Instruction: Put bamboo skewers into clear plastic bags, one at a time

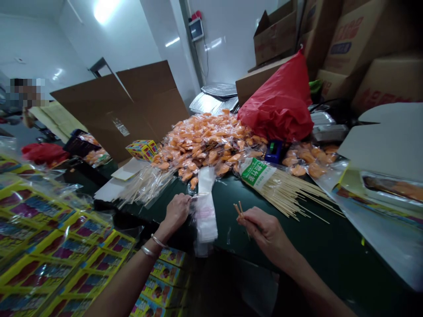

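Nearest us, printed yellow boxes [69,246] fill the lower left, beside and below the dark green surface [297,251]. Our left hand [178,209] has its fingertips closed together at the left edge of the clear bags [206,215]; we cannot tell exactly what they pinch. The bags lie in a long stack between our hands, their near end hanging over the surface's edge. Our right hand [261,223] is clamped on a few thin sticks [240,210], tips up, well apart from the bags. Farther on, loose skewers [145,182] lie in clear film at left, and a green-labelled bundle [277,182] lies fanned at right. Behind the bags rises a heap [205,141] of wrapped orange pieces, with a red bag [280,101] at its right and open cardboard [128,105] at its left. Cartons [357,39] are stacked at far right.
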{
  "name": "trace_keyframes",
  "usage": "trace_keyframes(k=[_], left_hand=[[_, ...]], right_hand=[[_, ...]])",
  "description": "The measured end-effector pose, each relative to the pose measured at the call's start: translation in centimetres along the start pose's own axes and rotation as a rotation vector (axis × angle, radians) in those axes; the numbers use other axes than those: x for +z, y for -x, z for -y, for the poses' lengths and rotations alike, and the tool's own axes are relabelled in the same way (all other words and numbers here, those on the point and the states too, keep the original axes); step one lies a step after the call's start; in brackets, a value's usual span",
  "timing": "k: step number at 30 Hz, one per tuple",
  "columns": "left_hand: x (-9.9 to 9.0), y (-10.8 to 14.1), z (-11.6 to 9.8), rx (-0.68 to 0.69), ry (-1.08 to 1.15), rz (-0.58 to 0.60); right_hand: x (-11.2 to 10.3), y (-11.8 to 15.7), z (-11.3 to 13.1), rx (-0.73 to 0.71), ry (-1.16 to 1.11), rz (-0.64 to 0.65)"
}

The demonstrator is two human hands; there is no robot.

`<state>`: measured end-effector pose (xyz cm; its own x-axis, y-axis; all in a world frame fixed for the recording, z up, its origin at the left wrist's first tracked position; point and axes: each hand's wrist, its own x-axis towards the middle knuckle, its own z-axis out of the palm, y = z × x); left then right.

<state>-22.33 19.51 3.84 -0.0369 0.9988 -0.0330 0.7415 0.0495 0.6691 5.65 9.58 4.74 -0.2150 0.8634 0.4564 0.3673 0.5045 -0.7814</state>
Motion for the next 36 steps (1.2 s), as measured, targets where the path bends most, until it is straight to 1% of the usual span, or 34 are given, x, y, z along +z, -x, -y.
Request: trace_keyframes(k=[2,5,10,13,15,18,20,25,27,29,32,36], left_hand=[[-0.1,0.1,-0.1,-0.035,0.048,0.017],[-0.3,0.6,0.0,-0.121,0.168,0.098],[-0.8,2.4,0.8,-0.25,0.359,0.215],[-0.6,3.1,1.3,-0.303,0.403,0.268],[-0.3,3.3,1.6,-0.316,0.402,0.282],[-0.1,3.3,1.9,-0.3,0.36,0.273],[-0.3,3.3,2.1,-0.27,0.309,0.236],[-1.2,3.6,2.9,-0.166,0.228,0.003],[-1.1,3.8,3.1,-0.15,0.246,-0.051],[-0.6,3.9,3.3,-0.166,0.293,-0.045],[-0.1,4.0,3.5,-0.225,0.412,0.027],[0.0,4.2,3.7,-0.283,0.588,0.118]], right_hand=[[0.2,-0.1,-0.1,0.031,-0.021,-0.011],[0.5,-0.3,-0.2,0.1,-0.077,0.007],[1.0,-0.3,-0.3,0.147,-0.201,0.058],[1.5,-0.3,-0.3,0.164,-0.25,0.086],[1.9,-0.4,-0.4,0.155,-0.246,0.104],[2.7,-0.6,-0.5,0.147,-0.206,0.135],[3.1,-0.6,-0.6,0.156,-0.179,0.153],[4.0,-0.6,-0.7,0.182,-0.116,0.194],[4.4,-0.7,-0.8,0.184,-0.089,0.222],[4.8,-0.8,-0.8,0.183,-0.066,0.247],[5.3,-1.1,-0.6,0.166,-0.035,0.273],[6.3,-1.9,-0.2,0.102,0.056,0.313]])
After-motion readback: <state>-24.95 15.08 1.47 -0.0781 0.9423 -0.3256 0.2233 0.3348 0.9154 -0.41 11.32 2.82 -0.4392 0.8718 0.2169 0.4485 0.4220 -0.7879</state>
